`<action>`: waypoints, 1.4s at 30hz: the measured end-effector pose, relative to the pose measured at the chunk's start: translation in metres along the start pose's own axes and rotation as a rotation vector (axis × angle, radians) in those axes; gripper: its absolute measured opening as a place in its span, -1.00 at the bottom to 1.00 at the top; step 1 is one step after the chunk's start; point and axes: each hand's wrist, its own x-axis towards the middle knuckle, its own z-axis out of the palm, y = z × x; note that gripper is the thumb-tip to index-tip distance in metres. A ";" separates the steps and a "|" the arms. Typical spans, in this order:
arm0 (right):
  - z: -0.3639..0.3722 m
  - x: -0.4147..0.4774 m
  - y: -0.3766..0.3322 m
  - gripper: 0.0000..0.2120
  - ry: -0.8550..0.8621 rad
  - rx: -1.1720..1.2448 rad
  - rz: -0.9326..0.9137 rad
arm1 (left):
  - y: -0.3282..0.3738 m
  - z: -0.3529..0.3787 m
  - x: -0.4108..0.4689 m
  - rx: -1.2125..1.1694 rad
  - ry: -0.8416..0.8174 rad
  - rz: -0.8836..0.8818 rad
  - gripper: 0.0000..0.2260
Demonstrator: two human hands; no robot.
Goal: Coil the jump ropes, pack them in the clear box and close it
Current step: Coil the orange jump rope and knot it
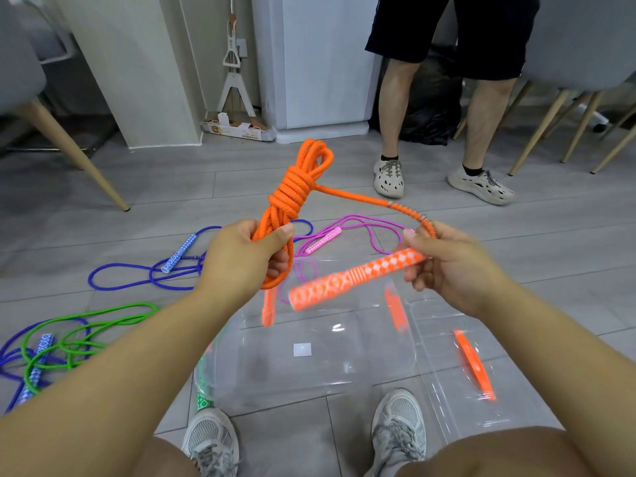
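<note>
My left hand [246, 256] grips a coiled orange jump rope [292, 191], its strands wound into a bundle that stands up above my fist. One orange handle [269, 308] hangs below that hand. My right hand [447, 266] holds the top of the other orange-and-white handle [354, 278], with the rope's free end arching from the bundle to it. Below both hands the clear box [309, 359] lies open on the floor. Its clear lid [464, 366] with orange latches lies to the right.
Loose ropes lie on the grey floor: a blue rope [151, 270] at left, a purple one [344, 232] behind the box, green [86, 325] and blue ones at lower left. A person's legs [444, 132] stand at the back right. Chair legs flank both sides. My shoes are at the bottom.
</note>
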 end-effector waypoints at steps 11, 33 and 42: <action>0.008 0.001 -0.002 -0.64 0.042 0.117 -0.190 | 0.002 0.002 -0.004 -0.084 -0.090 0.019 -0.81; 0.030 -0.002 -0.014 -0.80 0.048 -0.349 -0.088 | 0.001 0.005 -0.011 0.043 -0.336 0.223 -0.76; 0.054 0.021 0.012 -0.33 0.118 -0.477 -0.022 | -0.007 0.012 -0.016 0.388 -0.315 0.516 -0.70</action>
